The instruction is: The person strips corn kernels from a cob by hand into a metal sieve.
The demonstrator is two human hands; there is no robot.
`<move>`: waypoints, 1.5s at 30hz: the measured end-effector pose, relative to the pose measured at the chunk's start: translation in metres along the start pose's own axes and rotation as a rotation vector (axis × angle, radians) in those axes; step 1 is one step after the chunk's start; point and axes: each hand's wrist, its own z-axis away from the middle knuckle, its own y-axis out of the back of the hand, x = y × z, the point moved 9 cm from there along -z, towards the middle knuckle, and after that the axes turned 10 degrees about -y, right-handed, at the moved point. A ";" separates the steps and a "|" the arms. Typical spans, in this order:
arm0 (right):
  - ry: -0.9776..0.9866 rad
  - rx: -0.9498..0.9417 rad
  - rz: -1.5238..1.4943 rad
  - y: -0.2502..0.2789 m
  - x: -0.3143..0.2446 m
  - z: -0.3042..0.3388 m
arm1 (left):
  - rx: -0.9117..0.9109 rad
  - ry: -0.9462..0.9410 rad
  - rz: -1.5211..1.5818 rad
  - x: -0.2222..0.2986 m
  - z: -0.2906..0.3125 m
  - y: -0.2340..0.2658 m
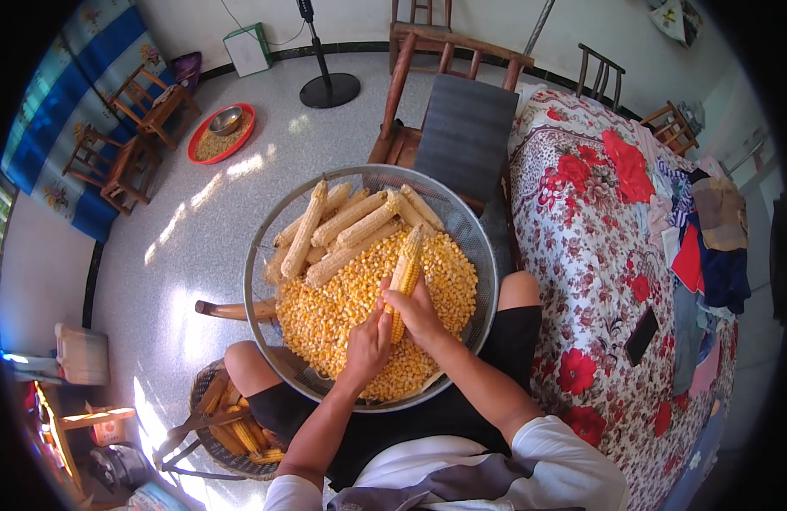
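Note:
An ear of corn (406, 271) stands tilted over a wide metal mesh basin (485, 260); its upper end looks partly stripped and yellow kernels cover the lower part. My right hand (419, 313) is wrapped round the ear from the right. On its lower left side my left hand (369, 342) is closed against the ear, the fingertips partly hidden. Beneath both hands lies a heap of loose yellow kernels (325, 319). Several bare corn cobs (355, 221) are piled at the basin's far side. The basin rests across my lap.
A wicker basket (207, 434) with several ears of corn stands by my left leg. Beyond the basin is a wooden chair with a dark board (466, 136). A flowered bed (572, 281) lies at right. Further off are a red tray (214, 152) and a fan stand (329, 89).

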 end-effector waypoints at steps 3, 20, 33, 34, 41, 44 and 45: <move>-0.006 0.009 0.010 -0.001 -0.003 0.000 | -0.010 -0.001 0.011 0.001 -0.001 0.001; -0.028 0.127 -0.052 0.009 0.008 -0.001 | 0.119 0.327 0.418 -0.018 0.005 0.002; -0.137 0.077 -0.311 0.007 0.015 -0.005 | 0.142 0.472 0.602 -0.014 0.005 0.000; -0.167 0.036 -0.309 0.008 0.014 -0.004 | 0.142 0.473 0.603 -0.015 0.006 0.000; -0.049 0.130 -0.411 0.017 0.005 -0.005 | -0.216 0.385 0.593 -0.006 0.001 -0.015; -0.007 0.144 -0.325 0.019 0.000 -0.005 | -0.287 0.453 0.679 -0.001 0.003 -0.017; -0.007 0.144 -0.325 0.019 0.000 -0.004 | -0.303 0.467 0.710 0.000 0.004 -0.018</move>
